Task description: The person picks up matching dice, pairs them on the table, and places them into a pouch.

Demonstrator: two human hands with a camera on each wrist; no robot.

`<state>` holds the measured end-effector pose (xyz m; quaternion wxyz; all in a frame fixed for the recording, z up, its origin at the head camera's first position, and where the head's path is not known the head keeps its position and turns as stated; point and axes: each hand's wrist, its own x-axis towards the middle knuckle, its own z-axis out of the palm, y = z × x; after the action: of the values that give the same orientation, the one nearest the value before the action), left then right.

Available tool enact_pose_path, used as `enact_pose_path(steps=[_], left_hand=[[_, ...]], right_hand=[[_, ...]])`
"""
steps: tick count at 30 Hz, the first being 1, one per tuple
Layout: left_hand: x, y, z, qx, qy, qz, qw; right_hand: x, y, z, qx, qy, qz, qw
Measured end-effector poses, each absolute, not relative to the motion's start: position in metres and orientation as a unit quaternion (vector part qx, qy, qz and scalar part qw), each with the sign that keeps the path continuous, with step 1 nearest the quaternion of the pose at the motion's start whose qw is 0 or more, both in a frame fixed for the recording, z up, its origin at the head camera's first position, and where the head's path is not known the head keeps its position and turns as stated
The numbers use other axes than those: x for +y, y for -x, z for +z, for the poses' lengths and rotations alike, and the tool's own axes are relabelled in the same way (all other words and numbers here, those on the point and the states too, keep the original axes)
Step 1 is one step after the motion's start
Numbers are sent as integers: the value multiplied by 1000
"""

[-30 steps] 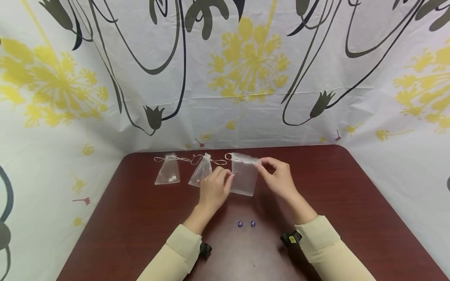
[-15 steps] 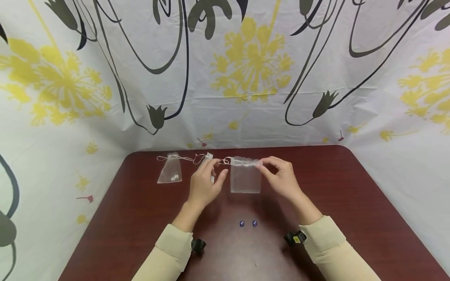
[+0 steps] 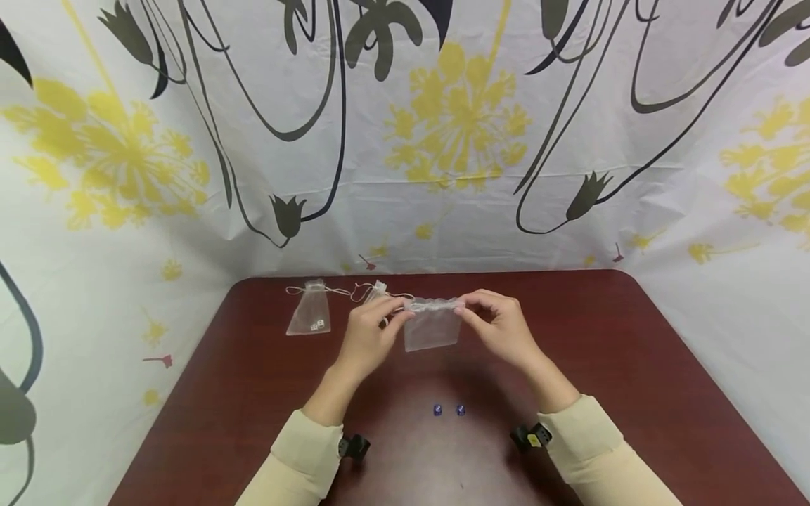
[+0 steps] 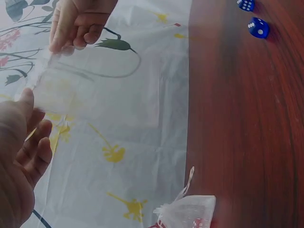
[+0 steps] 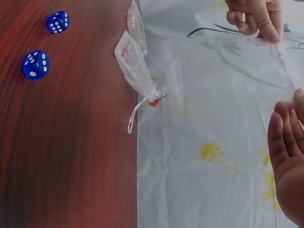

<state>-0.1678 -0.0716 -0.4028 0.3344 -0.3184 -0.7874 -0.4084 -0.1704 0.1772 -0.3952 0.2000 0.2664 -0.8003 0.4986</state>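
A sheer white drawstring pouch [image 3: 433,330] hangs between the two hands, its gathered mouth uppermost. My left hand [image 3: 368,336] pinches the left end of that mouth between thumb and fingers. At the right end, my right hand [image 3: 500,327] pinches the other corner. Through the thin mesh, the right wrist view shows nothing inside the pouch. Two blue dice with white pips, a left die [image 3: 437,410] and a right die [image 3: 460,410], lie on the table nearer the body.
On the dark red wooden table [image 3: 253,393], a closed pouch [image 3: 310,313] holding white dice lies at the back left. Another tied pouch [image 5: 133,64] with a red die is partly behind my left hand. A patterned cloth [image 3: 443,232] rises behind the table.
My left hand let go of the pouch, moved left, then took hold of the mouth's left end. The pouch's mouth is now more gathered. My right hand has kept its grip.
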Motion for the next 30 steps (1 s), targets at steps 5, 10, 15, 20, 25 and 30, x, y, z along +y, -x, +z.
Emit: enact_pose_path(steps=[5,10,15,20,25,30], left_hand=[[-73,167,-402,-761,315,-453,341],[-73,163,-396,-752,307,-502,297],[-76,157,-386,-734,298,-565,232],[-81,156,-378,-723,296,-596,186],[-85,156,-377,-729,295,-595,164],[-80,156,-381,-748,306,-553,204]], right_hand=[[178,168,-397,-799,-276,502,183],[175,165,-392,-788,-288,520,161],[172,166,-384,-761,-327,542,144],[173,167,-377,-739,-350,564,111],[173,166,-376,-733,-353,576,77],[165,163,-377,-739,-343,574,83]])
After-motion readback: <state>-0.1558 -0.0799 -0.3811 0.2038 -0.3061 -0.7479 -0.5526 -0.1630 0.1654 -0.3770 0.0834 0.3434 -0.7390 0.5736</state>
